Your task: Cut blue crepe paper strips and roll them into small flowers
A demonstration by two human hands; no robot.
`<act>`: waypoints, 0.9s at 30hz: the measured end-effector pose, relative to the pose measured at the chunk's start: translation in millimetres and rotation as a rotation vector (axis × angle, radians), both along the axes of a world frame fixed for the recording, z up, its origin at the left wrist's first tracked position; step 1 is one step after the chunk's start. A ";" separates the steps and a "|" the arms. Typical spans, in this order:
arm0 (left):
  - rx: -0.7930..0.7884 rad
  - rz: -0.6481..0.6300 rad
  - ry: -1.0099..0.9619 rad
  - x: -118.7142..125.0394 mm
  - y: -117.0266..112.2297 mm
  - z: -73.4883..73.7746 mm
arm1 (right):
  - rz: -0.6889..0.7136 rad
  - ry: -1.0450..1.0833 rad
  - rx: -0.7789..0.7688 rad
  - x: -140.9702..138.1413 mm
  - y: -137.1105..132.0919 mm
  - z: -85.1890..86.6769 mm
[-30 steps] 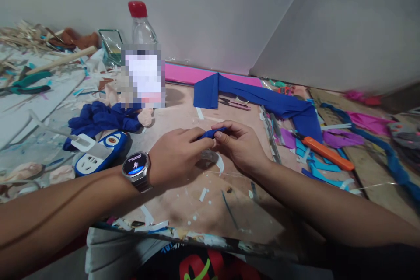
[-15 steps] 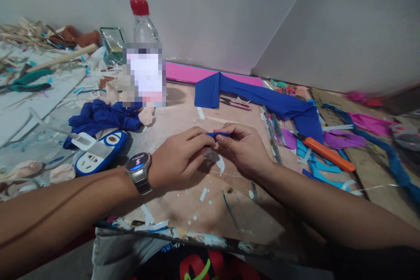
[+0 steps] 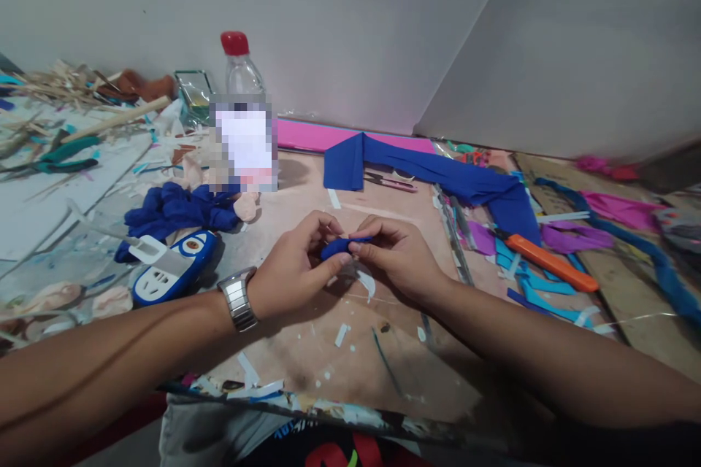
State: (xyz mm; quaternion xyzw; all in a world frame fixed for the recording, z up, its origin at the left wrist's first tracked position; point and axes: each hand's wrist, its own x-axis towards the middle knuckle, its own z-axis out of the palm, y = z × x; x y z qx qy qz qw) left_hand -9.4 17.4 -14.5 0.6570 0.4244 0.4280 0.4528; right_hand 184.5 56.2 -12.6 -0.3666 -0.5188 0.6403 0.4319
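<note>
A small piece of blue fabric point(image 3: 335, 246), bunched or rolled, is held between both hands above the middle of the table. My left hand point(image 3: 299, 255), with a metal watch on the wrist, pinches its left part between thumb and fingers. My right hand point(image 3: 402, 255) grips its right end with thumb and forefinger. Just beneath the hands lies a white curved scrap point(image 3: 366, 284). Beyond them a long folded strip of blue cloth point(image 3: 427, 159) stretches across the tabletop, with small thread snips point(image 3: 391, 182) beside it.
On the left are a blue-and-white power strip point(image 3: 175, 273), a heap of blue fabric pieces point(image 3: 175, 208) and green-handled pliers point(image 3: 69, 153). A red-capped bottle point(image 3: 244, 76) stands behind a blurred phone screen point(image 3: 246, 142). An orange utility knife point(image 3: 550, 263) lies on the right among fabric scraps.
My left hand has turned so its thumb now shows on the blue piece, and the watch face has rolled out of sight. More of the blue fabric is visible. The view has tilted slightly upward.
</note>
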 end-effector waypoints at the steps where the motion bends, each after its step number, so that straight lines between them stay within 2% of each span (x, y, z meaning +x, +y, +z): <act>1: -0.021 -0.012 -0.001 0.2 0.5 0.7 | 0.001 -0.006 0.010 0.1 0.3 0.2; 8: -0.157 -0.071 0.020 0.8 1.4 7.0 | 0.095 -0.017 -0.020 -0.6 -1.0 -1.4; 16: -0.196 -0.069 -0.034 -0.5 1.2 3.7 | 0.131 -0.112 0.171 3.2 2.9 -3.2; 20: -0.280 -0.111 -0.108 1.0 0.9 3.3 | 0.115 -0.149 0.243 4.1 3.5 -2.5; 22: -0.311 -0.099 -0.128 1.3 1.2 4.5 | 0.145 -0.133 0.228 3.8 2.1 -1.5; 27: -0.273 -0.045 -0.094 -0.1 4.3 7.2 | 0.184 -0.096 0.208 2.1 -2.2 -0.3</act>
